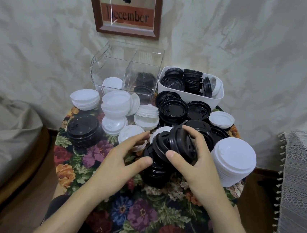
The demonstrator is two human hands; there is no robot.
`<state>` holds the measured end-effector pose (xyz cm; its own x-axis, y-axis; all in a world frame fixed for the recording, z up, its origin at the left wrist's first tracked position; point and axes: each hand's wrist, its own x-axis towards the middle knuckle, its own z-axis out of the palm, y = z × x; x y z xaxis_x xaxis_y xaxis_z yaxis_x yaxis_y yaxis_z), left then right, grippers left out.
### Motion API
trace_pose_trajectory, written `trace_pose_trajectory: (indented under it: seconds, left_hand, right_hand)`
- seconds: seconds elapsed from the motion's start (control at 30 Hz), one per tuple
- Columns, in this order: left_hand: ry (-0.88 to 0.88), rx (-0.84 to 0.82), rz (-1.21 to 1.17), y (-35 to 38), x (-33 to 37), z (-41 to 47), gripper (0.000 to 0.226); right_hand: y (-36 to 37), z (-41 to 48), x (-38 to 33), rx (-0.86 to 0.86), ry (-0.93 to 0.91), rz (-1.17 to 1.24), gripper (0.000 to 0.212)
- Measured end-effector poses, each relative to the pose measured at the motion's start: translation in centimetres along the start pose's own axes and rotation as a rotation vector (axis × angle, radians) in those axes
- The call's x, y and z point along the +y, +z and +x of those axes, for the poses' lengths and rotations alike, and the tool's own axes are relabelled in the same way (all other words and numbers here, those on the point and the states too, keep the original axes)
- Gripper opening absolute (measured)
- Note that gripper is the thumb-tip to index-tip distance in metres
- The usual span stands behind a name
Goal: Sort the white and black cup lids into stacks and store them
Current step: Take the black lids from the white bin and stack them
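While a few black lids (176, 143) are held tilted in the curled fingers of the right hand (191, 157), mid frame, the black stack (154, 172) just under them is touched by the thumb of the left hand (126, 155); nothing is held by its loose fingers. The lids should be turned flat, lined up over the stack and pressed down softly, so nothing is tipped over.
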<state>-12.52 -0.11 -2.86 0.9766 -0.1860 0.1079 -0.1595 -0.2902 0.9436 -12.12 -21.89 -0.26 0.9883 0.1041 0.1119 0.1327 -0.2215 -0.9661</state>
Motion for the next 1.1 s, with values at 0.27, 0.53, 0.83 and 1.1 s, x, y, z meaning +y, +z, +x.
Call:
trace_pose_trajectory:
  seconds: [0.27, 0.53, 0.83, 1.1]
  left_hand:
    - [0.086, -0.011, -0.049, -0.1, 2.0, 0.5, 0.064]
    - [0.076, 0.065, -0.202, 0.1, 2.4, 0.5, 0.048]
    - [0.055, 0.09, -0.251, 0.2, 2.3, 1.1, 0.042]
    - [0.046, 0.083, 0.004, -0.5, 0.8, 0.4, 0.045]
  right_hand:
    - [0.5, -0.2, -1.2, -0.064, -0.063, -0.026, 0.067]
    - [0.6, -0.2, -0.6, 0.005, -0.084, 0.003, 0.062]
    - [0.3, -0.3, -0.8, -0.049, -0.072, -0.127, 0.078]
    - [0.7, -0.1, -0.6, 0.087, -0.097, -0.019, 0.065]
